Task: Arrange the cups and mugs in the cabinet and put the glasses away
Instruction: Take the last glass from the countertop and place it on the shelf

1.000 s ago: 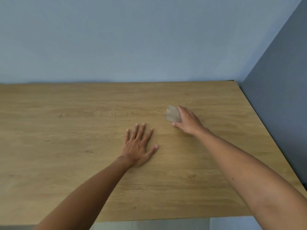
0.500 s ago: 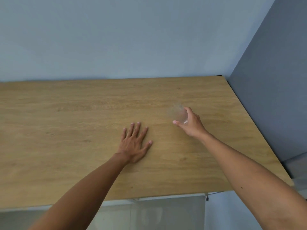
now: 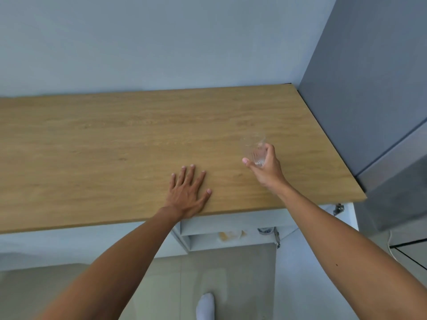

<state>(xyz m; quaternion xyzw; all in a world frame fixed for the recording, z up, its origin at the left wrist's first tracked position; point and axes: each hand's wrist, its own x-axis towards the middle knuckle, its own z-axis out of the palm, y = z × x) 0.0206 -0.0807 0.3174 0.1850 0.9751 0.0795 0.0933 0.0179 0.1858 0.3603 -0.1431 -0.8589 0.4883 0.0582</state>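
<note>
A clear drinking glass (image 3: 255, 146) is held in my right hand (image 3: 265, 167), lifted above the right part of the wooden countertop (image 3: 115, 139) with its rim tipped away from me. My left hand (image 3: 188, 192) lies flat on the countertop near its front edge, fingers spread, holding nothing. Below the counter's front edge an open white cabinet (image 3: 231, 224) shows a shelf with a blue-and-white cup (image 3: 265, 230) and a yellowish object (image 3: 230, 235), both mostly hidden.
A grey tall cabinet (image 3: 369, 100) closes off the right side of the counter. A pale wall runs behind it. A white cabinet door with a hinge (image 3: 338, 209) stands open at the right. My white-socked foot (image 3: 205, 306) is on the tiled floor.
My right hand has lifted the glass off the countertop and drawn it toward me and to the right. My view has tilted down, revealing the open cabinet and floor. The left hand stays flat.
</note>
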